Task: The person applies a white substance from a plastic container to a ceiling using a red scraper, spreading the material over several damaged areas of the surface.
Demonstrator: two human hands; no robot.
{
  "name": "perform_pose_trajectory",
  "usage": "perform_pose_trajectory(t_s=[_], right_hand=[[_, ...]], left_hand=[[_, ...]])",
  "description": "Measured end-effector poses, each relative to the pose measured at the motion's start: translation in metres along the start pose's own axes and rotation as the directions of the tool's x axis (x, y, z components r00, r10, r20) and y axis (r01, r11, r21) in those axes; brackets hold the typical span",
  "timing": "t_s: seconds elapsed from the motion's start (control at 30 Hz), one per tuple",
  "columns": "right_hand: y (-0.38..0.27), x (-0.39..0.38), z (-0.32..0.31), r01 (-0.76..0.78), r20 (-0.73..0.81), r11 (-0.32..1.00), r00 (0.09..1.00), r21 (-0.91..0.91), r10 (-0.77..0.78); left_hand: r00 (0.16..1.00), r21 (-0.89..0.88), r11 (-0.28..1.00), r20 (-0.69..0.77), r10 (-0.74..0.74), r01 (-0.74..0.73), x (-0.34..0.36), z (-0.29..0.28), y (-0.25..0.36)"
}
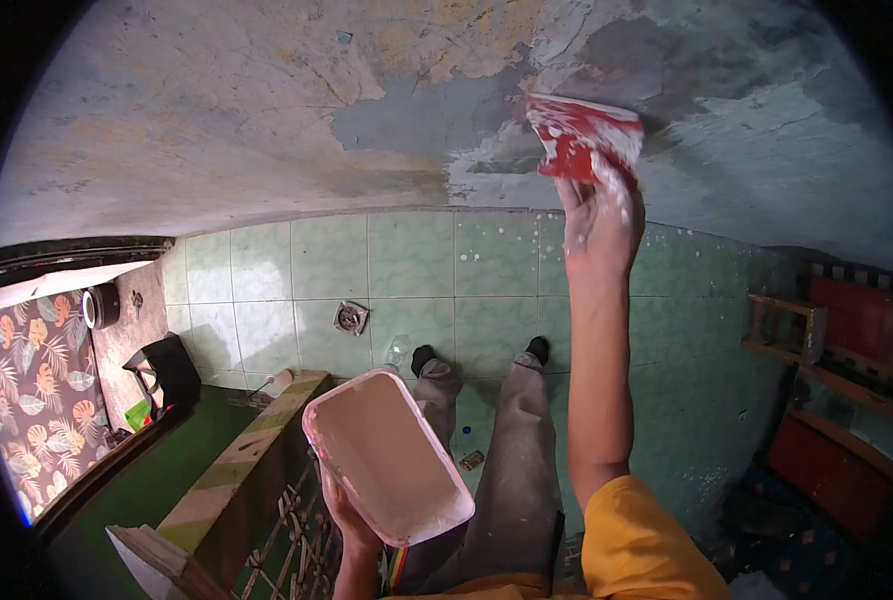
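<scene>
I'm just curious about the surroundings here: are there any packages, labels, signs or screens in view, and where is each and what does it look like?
No signs, screens or readable labels show.
Pink rectangular plastic tub of white paste: the closest thing to a package, held low in the left hand, unmarked.
Red flat scraper smeared white: pressed on the patchy wall by the right hand, no label visible.
Small flat scrap: on the green tiled floor, too small to tell.
</scene>
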State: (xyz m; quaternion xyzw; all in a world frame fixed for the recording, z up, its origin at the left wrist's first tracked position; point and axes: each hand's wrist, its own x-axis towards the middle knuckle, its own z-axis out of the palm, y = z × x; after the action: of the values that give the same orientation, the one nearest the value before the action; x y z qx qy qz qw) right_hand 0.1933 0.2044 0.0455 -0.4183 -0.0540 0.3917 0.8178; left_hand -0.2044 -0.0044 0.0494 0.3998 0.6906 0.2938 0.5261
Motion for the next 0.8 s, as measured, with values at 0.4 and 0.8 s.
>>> perform_pose_trajectory(t_s=[0.4,0.8], right_hand=[[0.132,0.079,-0.091,-0.277,-0.305,0.96,0.912,0.036,0.274],[0.005,0.006,-0.011,-0.047,-0.1,0.999,0.994,-0.005,0.046]], left_hand=[[0.964,-0.409,0.903,-0.161,-0.211,0.129,-0.013,0.049,0.028],[0.98,-0.417,0.892,-0.014,-0.198,0.175,-0.017,0.021,0.023]])
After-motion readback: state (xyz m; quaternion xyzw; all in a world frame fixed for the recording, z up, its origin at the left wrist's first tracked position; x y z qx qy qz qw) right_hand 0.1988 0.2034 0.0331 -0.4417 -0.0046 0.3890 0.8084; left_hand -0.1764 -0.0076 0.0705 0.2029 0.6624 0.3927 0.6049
